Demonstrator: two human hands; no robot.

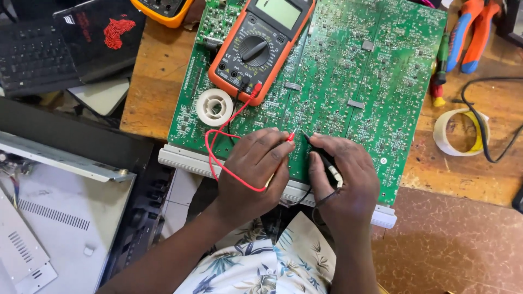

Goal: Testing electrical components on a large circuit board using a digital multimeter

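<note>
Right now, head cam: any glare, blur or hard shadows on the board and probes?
Head view: even, soft light and no hard shadows; the green circuit board is sharp, its solder points distinct. The multimeter screen looks pale, washed by mild glare. Left hand with the red probe and right hand with the black probe show no motion blur.

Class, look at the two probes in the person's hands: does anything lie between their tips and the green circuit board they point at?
Nothing visible does. The left hand holds the red probe and the right hand the black probe; both tips meet a bare stretch of the circuit board. The meter and white spool lie farther up the board.
</note>
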